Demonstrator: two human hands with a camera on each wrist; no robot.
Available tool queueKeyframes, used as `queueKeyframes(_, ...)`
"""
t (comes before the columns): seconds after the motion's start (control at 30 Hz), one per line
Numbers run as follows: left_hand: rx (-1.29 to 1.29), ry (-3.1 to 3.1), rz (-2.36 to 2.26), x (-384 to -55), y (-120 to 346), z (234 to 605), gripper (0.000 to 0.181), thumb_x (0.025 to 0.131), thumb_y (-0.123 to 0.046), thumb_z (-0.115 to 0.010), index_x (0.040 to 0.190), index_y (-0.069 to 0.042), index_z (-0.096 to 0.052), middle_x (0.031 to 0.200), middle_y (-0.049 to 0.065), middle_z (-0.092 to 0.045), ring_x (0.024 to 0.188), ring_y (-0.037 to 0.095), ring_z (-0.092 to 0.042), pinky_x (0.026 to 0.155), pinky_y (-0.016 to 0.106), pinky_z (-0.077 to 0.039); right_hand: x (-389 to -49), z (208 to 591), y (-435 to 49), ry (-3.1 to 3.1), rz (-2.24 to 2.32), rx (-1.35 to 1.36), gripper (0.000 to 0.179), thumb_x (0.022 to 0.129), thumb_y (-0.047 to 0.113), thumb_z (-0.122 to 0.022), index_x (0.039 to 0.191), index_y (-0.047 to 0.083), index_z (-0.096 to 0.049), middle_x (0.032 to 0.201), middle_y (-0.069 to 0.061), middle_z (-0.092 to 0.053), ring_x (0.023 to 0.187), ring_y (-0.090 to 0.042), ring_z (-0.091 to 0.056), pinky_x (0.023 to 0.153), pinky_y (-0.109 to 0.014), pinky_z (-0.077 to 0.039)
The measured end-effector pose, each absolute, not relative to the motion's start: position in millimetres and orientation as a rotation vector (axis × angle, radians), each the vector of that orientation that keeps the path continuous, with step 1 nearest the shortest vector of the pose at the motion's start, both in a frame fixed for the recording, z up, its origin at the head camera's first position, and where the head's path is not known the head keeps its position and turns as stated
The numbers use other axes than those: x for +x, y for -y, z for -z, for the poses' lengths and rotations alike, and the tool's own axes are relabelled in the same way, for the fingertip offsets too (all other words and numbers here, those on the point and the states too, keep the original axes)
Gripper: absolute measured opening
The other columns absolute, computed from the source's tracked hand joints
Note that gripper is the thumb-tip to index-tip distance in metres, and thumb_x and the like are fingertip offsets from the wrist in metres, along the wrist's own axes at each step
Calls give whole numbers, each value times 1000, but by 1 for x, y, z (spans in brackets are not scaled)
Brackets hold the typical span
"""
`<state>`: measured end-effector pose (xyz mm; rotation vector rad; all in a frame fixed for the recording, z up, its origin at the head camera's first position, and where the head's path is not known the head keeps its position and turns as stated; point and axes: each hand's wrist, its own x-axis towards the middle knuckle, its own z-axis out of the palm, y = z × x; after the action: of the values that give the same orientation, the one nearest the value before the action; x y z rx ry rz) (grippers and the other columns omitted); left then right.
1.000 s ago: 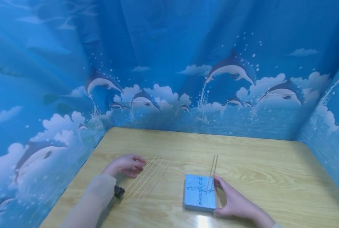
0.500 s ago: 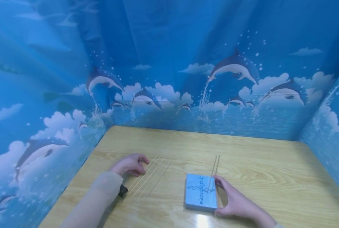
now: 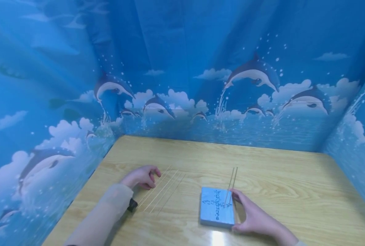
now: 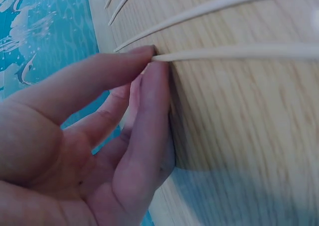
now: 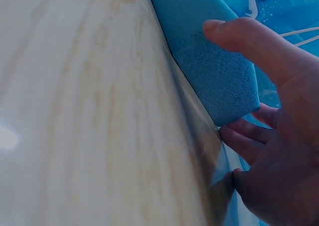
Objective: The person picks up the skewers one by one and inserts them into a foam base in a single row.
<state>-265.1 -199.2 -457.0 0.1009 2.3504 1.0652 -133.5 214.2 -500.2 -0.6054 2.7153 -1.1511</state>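
The table (image 3: 277, 174) ends at the dolphin-print backdrop (image 3: 176, 61), well beyond both hands. A strip of wood surface separates the loose sticks (image 3: 161, 190) from the blue foam block (image 3: 210, 212), which lies flat with two standing sticks (image 3: 230, 181) near its right edge. The right hand (image 3: 256, 218) grips the block's right side, thumb at the near corner. The left hand (image 3: 143, 177) pinches one stick tip; one second earlier, its fingers were apart. The block remains in place.
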Motion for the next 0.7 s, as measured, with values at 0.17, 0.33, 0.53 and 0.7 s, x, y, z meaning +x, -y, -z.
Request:
queueKeyframes(0.17, 96, -2327, -1076, -270, 204, 461, 48, 68, 16, -65, 113, -3, -61, 78, 4, -56, 64, 14, -58, 58, 23, -56, -133, 501, -215, -2702, 1159, -599, 117, 58, 38, -91, 149, -2, -29, 148, -22, -46, 134, -39, -48, 111, -59, -31)
queueKeyframes(0.33, 120, -2312, -1083, -273, 211, 463, 45, 74, 10, -66, 117, -2, -62, 87, 6, -60, 70, 14, -60, 64, 25, -59, -134, 503, -215, -2721, 1146, -607, 116, 58, 37, -91, 149, -2, -29, 147, -20, -48, 134, -37, -49, 111, -57, -34)
queueKeyframes(0.53, 136, -2211, -1222, -275, 219, 462, 46, 80, 8, -66, 125, 3, -57, 94, 9, -65, 72, 13, -62, 65, 23, -58, -134, 503, -216, -2736, 1139, -612, 115, 59, 36, -91, 149, -2, -30, 147, -20, -48, 134, -36, -49, 111, -56, -35)
queueKeyframes(0.7, 162, -2150, -1402, -277, 221, 453, 50, 86, 6, -60, 134, 5, -48, 99, 12, -65, 78, 13, -62, 66, 22, -56, -133, 502, -216, -2728, 1150, -618, 115, 59, 36, -91, 149, -2, -30, 148, -20, -48, 134, -37, -49, 111, -56, -36)
